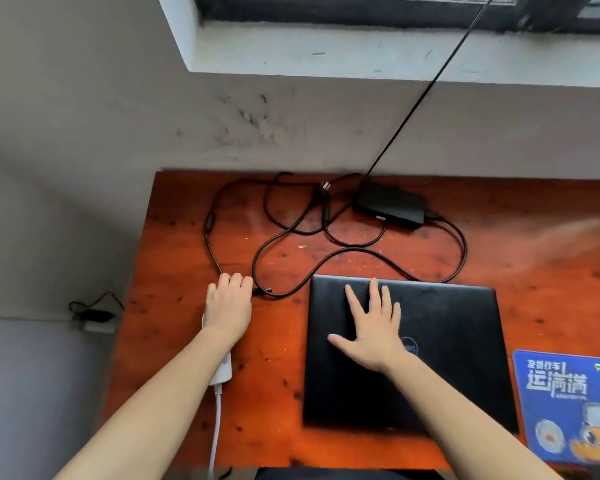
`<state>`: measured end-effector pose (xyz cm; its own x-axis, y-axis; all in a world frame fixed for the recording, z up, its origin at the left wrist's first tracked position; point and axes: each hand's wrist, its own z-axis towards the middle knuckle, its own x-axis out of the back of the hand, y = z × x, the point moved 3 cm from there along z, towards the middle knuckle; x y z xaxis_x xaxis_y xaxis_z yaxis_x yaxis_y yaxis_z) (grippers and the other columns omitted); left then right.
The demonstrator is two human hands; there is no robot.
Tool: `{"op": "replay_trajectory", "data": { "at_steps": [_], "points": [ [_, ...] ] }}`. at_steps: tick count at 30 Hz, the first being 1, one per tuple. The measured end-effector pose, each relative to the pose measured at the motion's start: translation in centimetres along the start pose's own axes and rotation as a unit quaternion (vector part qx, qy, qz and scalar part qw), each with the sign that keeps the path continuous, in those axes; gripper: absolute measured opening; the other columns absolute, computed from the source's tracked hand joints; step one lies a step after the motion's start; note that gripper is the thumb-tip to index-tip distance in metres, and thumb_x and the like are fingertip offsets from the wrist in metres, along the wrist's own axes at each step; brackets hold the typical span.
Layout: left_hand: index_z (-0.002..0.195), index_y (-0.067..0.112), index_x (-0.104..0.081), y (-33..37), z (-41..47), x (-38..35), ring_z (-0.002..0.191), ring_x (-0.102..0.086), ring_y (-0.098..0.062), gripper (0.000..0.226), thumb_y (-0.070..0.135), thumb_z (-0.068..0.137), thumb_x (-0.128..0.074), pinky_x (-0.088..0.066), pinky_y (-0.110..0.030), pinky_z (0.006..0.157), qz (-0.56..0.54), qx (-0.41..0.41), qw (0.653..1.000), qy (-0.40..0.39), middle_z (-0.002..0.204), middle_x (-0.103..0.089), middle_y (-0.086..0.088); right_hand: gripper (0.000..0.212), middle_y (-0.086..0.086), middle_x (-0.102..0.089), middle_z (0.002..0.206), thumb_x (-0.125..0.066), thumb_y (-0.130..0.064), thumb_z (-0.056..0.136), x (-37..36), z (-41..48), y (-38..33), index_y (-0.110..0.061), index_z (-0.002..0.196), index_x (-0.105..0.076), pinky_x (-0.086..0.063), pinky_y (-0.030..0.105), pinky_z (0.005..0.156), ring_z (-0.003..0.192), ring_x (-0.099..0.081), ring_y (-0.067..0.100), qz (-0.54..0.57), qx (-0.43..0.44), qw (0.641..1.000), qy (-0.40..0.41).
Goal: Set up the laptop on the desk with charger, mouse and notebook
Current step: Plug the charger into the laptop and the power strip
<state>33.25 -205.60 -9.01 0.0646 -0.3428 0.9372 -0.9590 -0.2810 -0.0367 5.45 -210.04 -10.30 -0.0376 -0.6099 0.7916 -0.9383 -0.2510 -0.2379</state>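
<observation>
A closed black laptop lies flat on the orange wooden desk. My right hand rests on its lid with the fingers spread straight. The black charger brick sits at the back of the desk, and its cable loops loosely across the top. My left hand is left of the laptop, fingers curled down over the cable's end. The small plug tip sticks out just right of those fingers.
A white power strip with a white cord lies partly under my left forearm. A blue printed mouse pad lies right of the laptop. A wall and window sill stand behind the desk. A small black adapter lies on the floor at left.
</observation>
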Motion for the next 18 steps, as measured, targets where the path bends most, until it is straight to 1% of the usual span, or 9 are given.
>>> {"op": "replay_trajectory", "data": {
  "at_steps": [2,4,6,7,8,10,12,15,18],
  "points": [
    [0.109,0.021,-0.060,-0.4,0.0,0.1,0.104,-0.052,-0.025,0.023,0.012,0.088,-0.057,-0.038,-0.039,0.084,0.015,0.005,1.000,0.009,0.108,-0.063,0.000,0.107,0.014,0.037,0.162,-0.051,-0.076,0.083,0.2,0.2,0.2,-0.038,0.161,0.011,0.010,0.060,0.122,0.152,0.028,0.039,-0.014,-0.001,1.000,-0.017],
    [0.106,0.020,-0.062,-0.7,-0.3,0.8,0.101,-0.054,-0.026,0.026,0.009,0.083,-0.062,-0.038,-0.043,0.088,0.024,0.030,0.999,0.027,0.103,-0.063,-0.001,0.108,0.015,0.036,0.162,-0.053,-0.075,0.082,0.7,0.4,0.3,-0.038,0.161,0.012,0.008,0.061,0.122,0.152,0.027,0.040,-0.025,0.000,0.999,-0.032],
    [0.106,0.019,-0.064,-1.2,-0.9,1.7,0.099,-0.054,-0.028,0.029,0.009,0.079,-0.066,-0.038,-0.046,0.090,0.013,0.065,0.996,0.055,0.100,-0.063,-0.004,0.109,0.016,0.035,0.163,-0.054,-0.075,0.083,1.1,0.4,0.3,-0.038,0.161,0.012,0.006,0.061,0.122,0.152,0.026,0.040,-0.031,0.002,0.999,-0.043],
    [0.109,0.018,-0.064,-1.4,-1.2,2.3,0.099,-0.054,-0.029,0.031,0.009,0.079,-0.068,-0.039,-0.047,0.090,0.003,0.083,0.994,0.072,0.101,-0.063,-0.006,0.108,0.016,0.034,0.163,-0.054,-0.074,0.083,1.2,0.4,0.2,-0.038,0.161,0.012,0.006,0.061,0.122,0.152,0.026,0.040,-0.031,0.002,0.998,-0.047],
    [0.113,0.018,-0.065,-1.7,-1.4,2.8,0.098,-0.054,-0.030,0.034,0.009,0.081,-0.069,-0.039,-0.046,0.087,-0.015,0.098,0.991,0.095,0.101,-0.063,-0.007,0.108,0.016,0.034,0.163,-0.054,-0.074,0.083,1.3,0.5,0.2,-0.038,0.161,0.011,0.005,0.061,0.122,0.152,0.025,0.040,-0.032,0.004,0.998,-0.050],
    [0.116,0.019,-0.067,-1.6,-2.1,4.1,0.094,-0.053,-0.030,0.031,0.008,0.087,-0.066,-0.039,-0.043,0.079,-0.073,0.117,0.979,0.149,0.100,-0.063,-0.007,0.108,0.017,0.034,0.163,-0.054,-0.073,0.084,1.5,0.2,0.3,-0.037,0.161,0.011,0.004,0.060,0.123,0.153,0.025,0.040,-0.039,0.010,0.998,-0.051],
    [0.117,0.019,-0.069,-1.1,-2.3,5.0,0.092,-0.053,-0.028,0.027,0.010,0.093,-0.061,-0.041,-0.041,0.076,-0.147,0.110,0.966,0.181,0.101,-0.063,-0.006,0.106,0.017,0.034,0.163,-0.054,-0.073,0.085,1.4,0.0,0.5,-0.037,0.161,0.011,0.003,0.059,0.123,0.153,0.024,0.040,-0.049,0.016,0.998,-0.047],
    [0.118,0.018,-0.068,0.9,-2.7,5.4,0.097,-0.054,-0.026,0.026,0.011,0.095,-0.057,-0.047,-0.040,0.078,-0.203,0.062,0.962,0.172,0.107,-0.064,-0.003,0.103,0.015,0.032,0.164,-0.052,-0.073,0.086,1.4,-0.2,1.0,-0.038,0.162,0.009,0.001,0.058,0.125,0.154,0.022,0.038,-0.059,0.029,0.997,-0.036],
    [0.121,0.017,-0.065,3.0,-2.6,4.0,0.102,-0.059,-0.023,0.028,0.012,0.097,-0.052,-0.050,-0.038,0.083,-0.237,0.034,0.962,0.132,0.113,-0.067,-0.001,0.101,0.014,0.031,0.165,-0.051,-0.074,0.087,1.5,-0.2,1.5,-0.040,0.161,0.008,0.000,0.056,0.125,0.155,0.021,0.036,-0.065,0.039,0.997,-0.032]
  ]
}}
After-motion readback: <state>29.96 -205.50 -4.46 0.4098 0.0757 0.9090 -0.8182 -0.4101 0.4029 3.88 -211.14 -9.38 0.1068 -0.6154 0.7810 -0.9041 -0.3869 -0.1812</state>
